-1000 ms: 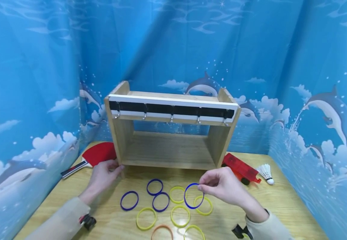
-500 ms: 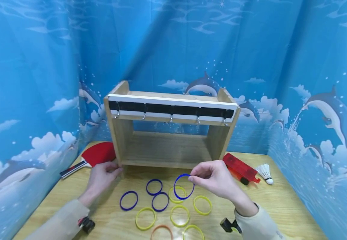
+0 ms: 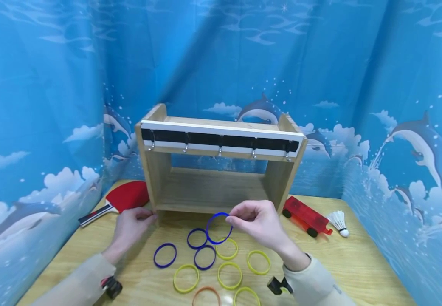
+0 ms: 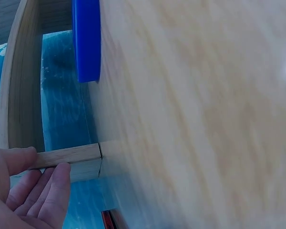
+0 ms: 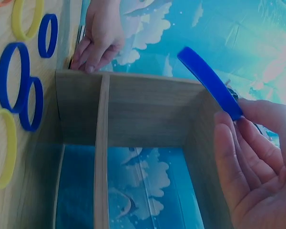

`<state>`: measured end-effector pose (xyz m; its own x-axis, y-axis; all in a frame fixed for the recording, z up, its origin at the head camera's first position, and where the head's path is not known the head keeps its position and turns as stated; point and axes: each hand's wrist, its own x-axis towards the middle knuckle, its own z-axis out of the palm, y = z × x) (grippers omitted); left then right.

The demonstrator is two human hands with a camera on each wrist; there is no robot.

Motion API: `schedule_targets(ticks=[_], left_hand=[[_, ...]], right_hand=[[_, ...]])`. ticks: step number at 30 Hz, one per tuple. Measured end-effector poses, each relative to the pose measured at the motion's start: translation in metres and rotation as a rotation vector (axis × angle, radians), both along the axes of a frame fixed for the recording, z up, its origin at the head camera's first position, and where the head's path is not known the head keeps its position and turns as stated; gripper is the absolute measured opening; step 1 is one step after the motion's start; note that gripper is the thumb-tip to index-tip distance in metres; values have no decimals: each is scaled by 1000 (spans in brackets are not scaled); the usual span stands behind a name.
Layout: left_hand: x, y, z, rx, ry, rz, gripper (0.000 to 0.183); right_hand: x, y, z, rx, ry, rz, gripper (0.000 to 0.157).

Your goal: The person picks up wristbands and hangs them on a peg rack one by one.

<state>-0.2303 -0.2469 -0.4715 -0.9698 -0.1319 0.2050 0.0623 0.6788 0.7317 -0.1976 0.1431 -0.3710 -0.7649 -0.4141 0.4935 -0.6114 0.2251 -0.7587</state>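
Between thumb and fingertips my right hand (image 3: 260, 223) pinches a blue silicone wristband (image 3: 207, 229), held up in front of the wooden shelf (image 3: 213, 209). The right wrist view shows that wristband (image 5: 209, 83) nearly edge-on. My left hand (image 3: 130, 227) is at the shelf's lower left corner; in the left wrist view its thumb and fingers grip the edge of a board (image 4: 69, 155). A row of metal hooks (image 3: 220, 151) runs along the black strip on the shelf's front. On the table lie several yellow wristbands (image 3: 175, 284), more blue wristbands (image 3: 154, 257) and an orange wristband (image 3: 206, 288).
A red table tennis bat (image 3: 127, 196) lies left of the shelf. At its right are a red toy cart (image 3: 308, 214) and a white shuttlecock (image 3: 337, 221). A blue dolphin-print curtain (image 3: 221, 55) surrounds the wooden table (image 3: 362, 255) at the back and sides.
My right hand has carried the blue wristband left and slightly up, over the other wristbands toward the shelf's middle. The left hand stays at the shelf corner.
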Motion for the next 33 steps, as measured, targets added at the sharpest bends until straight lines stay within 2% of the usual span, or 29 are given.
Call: schedule_targets(ticks=[5, 12, 17, 27, 33], left_hand=[[-1, 0, 2, 11, -33, 0, 19], [-1, -2, 2, 16, -46, -3, 20], [-2, -2, 1, 13, -41, -5, 19], [-3, -2, 0, 11, -27, -10, 16], [-2, -3, 0, 4, 13, -21, 13]], right_hand=[[-3, -15, 7, -56, -31, -26, 8], [-11, -38, 17, -172, -88, 2, 10], [-17, -51, 25, -237, -154, 32, 18], [-25, -79, 42, -361, -221, 60, 22], [-30, -98, 49, -449, -334, 73, 25]])
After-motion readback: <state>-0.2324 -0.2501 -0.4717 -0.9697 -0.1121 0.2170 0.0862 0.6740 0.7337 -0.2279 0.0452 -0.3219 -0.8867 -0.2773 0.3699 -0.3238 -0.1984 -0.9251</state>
